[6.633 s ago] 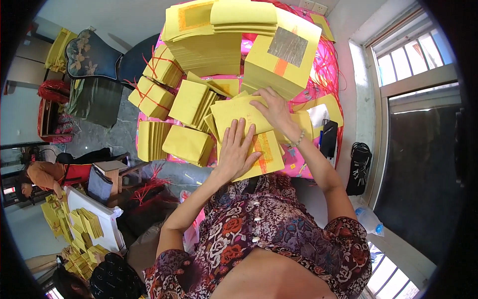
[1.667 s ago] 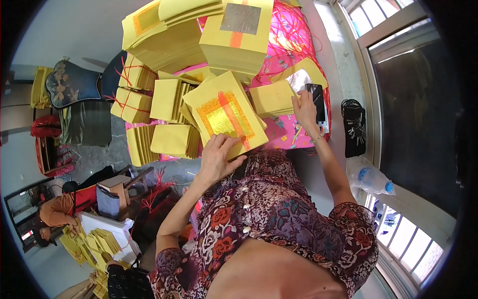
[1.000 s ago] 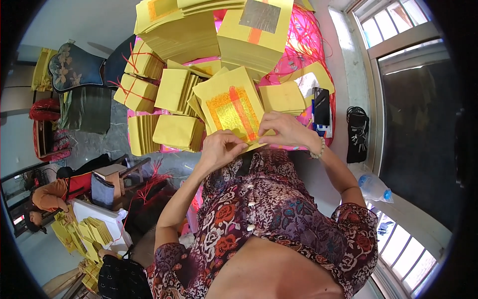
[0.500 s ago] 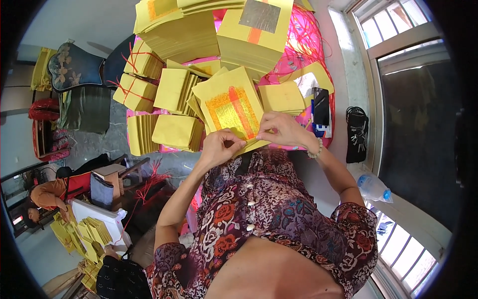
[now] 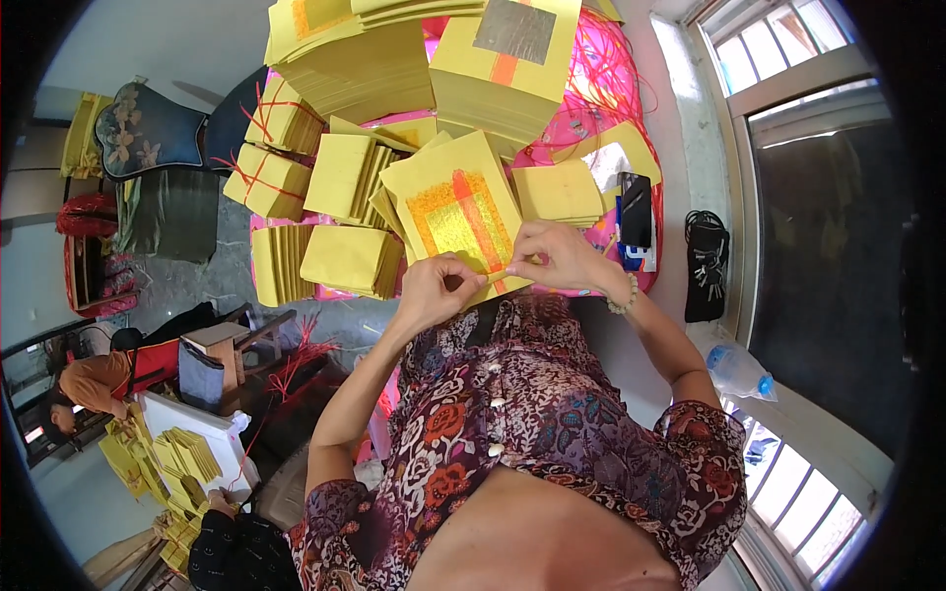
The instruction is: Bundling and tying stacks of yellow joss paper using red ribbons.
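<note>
A yellow paper sheet (image 5: 448, 177) with a gold foil square, orange border and orange-red stripe lies tilted on more yellow sheets. Its near edge is lifted into a narrow roll or fold. The left end of that edge is pinched between thumb and fingers of my left hand (image 5: 434, 293). My right hand (image 5: 557, 254) pinches the other end, close to the stripe. Left of the sheet sit folded yellow paper bundles (image 5: 345, 258), and a low stack of yellow paper (image 5: 560, 192) is just beyond my right hand.
Tall yellow paper stacks (image 5: 498, 94) stand at the back on a pink cloth (image 5: 581, 49). Red strings (image 5: 621, 59) trail along its right side. A dark phone (image 5: 636, 210) lies at right, near a plastic bottle (image 5: 739, 372). Other people work at a white table (image 5: 222, 443) lower left.
The near edge of the sheet has come up into a narrow roll between my fingers; both hands stay almost in place. At lower left, a co-worker's head and arm shift slightly.
</note>
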Demonstrator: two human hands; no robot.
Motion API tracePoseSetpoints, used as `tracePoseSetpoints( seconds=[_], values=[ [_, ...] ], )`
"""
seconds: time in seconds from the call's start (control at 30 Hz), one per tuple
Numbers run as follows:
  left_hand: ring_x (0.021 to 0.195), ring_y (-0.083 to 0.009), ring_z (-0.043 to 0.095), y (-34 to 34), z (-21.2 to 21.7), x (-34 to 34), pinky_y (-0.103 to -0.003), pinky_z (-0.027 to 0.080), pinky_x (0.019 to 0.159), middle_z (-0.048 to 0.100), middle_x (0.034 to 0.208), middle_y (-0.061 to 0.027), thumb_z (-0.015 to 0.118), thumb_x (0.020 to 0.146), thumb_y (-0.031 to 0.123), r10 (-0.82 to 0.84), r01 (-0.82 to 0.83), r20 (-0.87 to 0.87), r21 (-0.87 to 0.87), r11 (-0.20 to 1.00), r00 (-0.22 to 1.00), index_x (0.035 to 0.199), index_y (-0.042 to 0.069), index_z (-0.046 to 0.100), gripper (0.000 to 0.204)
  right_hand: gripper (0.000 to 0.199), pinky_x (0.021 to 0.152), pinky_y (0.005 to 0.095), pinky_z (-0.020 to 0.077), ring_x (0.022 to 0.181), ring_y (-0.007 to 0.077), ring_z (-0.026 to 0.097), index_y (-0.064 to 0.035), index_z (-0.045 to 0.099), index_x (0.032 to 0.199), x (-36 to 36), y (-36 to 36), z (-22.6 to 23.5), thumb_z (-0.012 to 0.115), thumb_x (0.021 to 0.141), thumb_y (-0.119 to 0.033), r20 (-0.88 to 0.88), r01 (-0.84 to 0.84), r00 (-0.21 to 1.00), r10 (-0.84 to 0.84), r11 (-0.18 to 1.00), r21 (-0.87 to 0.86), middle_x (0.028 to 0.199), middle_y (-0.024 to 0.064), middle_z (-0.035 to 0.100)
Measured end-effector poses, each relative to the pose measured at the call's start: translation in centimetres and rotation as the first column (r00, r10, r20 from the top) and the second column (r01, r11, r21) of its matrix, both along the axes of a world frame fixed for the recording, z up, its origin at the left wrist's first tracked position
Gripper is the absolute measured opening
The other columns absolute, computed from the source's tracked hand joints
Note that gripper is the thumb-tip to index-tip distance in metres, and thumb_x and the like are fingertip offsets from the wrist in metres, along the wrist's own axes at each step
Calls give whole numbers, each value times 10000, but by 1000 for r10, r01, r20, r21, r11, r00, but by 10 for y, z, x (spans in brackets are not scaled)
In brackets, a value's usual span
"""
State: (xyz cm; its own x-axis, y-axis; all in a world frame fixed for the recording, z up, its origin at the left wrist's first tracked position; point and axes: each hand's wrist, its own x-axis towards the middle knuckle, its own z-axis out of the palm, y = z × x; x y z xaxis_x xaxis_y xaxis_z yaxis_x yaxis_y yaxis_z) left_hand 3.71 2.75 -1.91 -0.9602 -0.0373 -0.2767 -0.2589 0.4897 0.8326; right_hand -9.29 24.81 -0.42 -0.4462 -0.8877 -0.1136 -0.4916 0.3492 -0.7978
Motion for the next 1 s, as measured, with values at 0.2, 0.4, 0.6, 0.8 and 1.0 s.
tracePoseSetpoints(
  seconds=[0.2, 0.4, 0.6, 0.8, 1.0],
  values=[
    [554, -194, 589, -2, -2, -1, -330, 445, 545, 630, 679, -76, 772, 812, 303, 28, -28, 2, 35, 999, 1000, 806, 56, 757, 248, 222, 744, 379, 485, 864, 271, 607, -83, 689, 887, 0, 0, 4, 752, 818, -284, -102, -27, 995, 16, 994, -110, 863, 73, 596],
    [639, -124, 571, -8, 21, -7, -282, 452, 584, 630, 717, -47, 774, 837, 190, 80, -88, 94, 90, 992, 992, 851, 3, 733, 191, 189, 753, 370, 495, 840, 278, 629, -72, 674, 913, -14, -1, -8, 747, 801, -206, -247, -56, 969, 16, 986, -157, 875, 78, 638],
    [1025, -312, 580, 4, 43, -1, -414, 460, 882, 629, 1082, -105, 795, 759, 171, -61, -247, -657, -366, 897, 751, 1137, 91, 684, 402, 263, 602, 384, 478, 638, 305, 614, -33, 672, 963, -39, -21, -12, 718, 859, -270, -132, 103, 984, -118, 988, -116, 726, 133, 639],
    [1358, -363, 407, 2, 9, -5, -494, 336, 1103, 456, 1449, -158, 715, 848, 282, -242, -74, -510, -523, 849, 825, 1445, 78, 463, 679, 294, 619, 268, 485, 690, 58, 581, -8, 671, 1124, -74, -57, -35, 706, 913, -210, 97, 300, 952, -291, 950, -91, 820, 31, 678],
    [1460, -392, 257, -11, -11, -19, -521, 215, 1188, 310, 1561, -202, 614, 911, 410, -280, -2, -364, -613, 790, 888, 1511, 80, 359, 731, 323, 568, 328, 431, 597, 162, 511, -18, 679, 1061, -78, -82, -60, 707, 896, -293, 84, 441, 897, -433, 875, -200, 699, 85, 587]
  ],
)
